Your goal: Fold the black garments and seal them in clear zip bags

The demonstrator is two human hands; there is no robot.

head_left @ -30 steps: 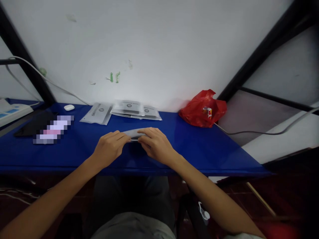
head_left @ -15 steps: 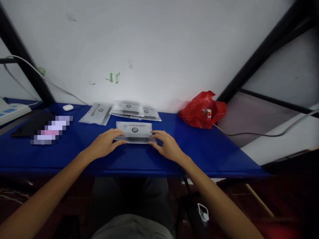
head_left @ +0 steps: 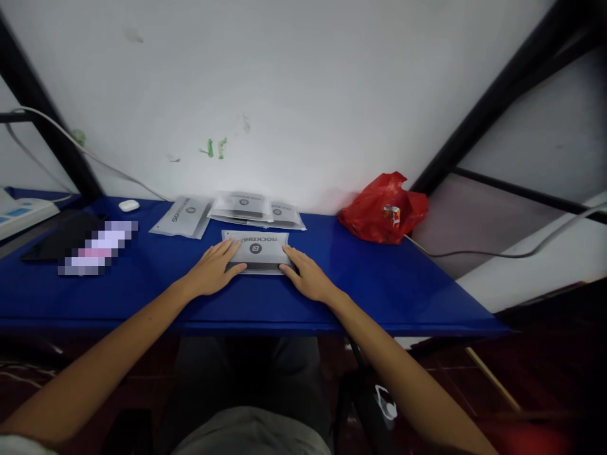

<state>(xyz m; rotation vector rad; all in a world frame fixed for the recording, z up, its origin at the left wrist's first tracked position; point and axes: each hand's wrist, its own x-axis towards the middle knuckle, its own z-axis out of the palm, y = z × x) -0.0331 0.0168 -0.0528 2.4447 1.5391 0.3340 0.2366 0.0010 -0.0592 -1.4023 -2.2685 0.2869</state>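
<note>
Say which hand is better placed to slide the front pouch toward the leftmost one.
Probably the left hand: it touches the front pouch on the left, nearer the leftmost pouch than the right hand is.

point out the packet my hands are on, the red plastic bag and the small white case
Nearest packet (head_left: 258,254), head view: middle of its printed face.
Red plastic bag (head_left: 370,210), head view: its crumpled front.
Small white case (head_left: 128,205), head view: its top.
</note>
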